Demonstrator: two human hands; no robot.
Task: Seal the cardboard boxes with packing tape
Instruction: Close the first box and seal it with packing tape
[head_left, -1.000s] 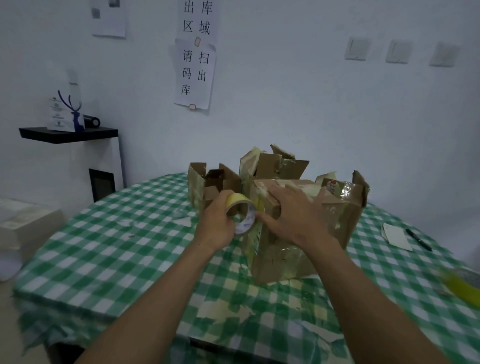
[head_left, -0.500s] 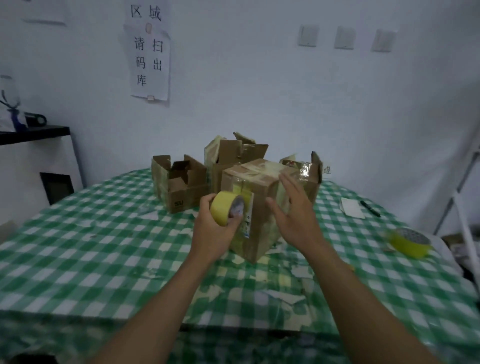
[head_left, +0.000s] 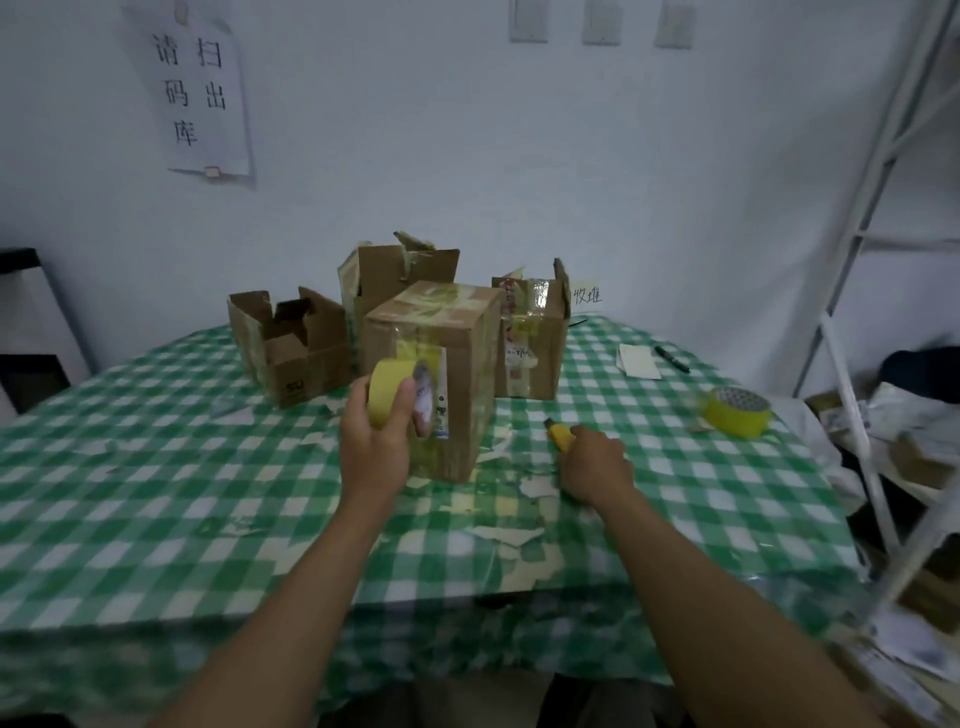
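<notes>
Dim, flat, bluish indoor light; soft focus, edges bowed and blurred.

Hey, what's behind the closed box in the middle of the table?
A taller open box with raised flaps stands directly behind the closed box. Its lower part and contents are covered, so whether the two touch cannot be told.

The right hand (head_left: 592, 462) covers all but the tip of the yellow knife (head_left: 561, 434). The left hand (head_left: 376, 441) hides part of the roll (head_left: 387, 384), which masks part of the label (head_left: 440, 400) on the box (head_left: 447, 332); its print is too small to read. The top edge cuts the sign (head_left: 202, 93).
</notes>
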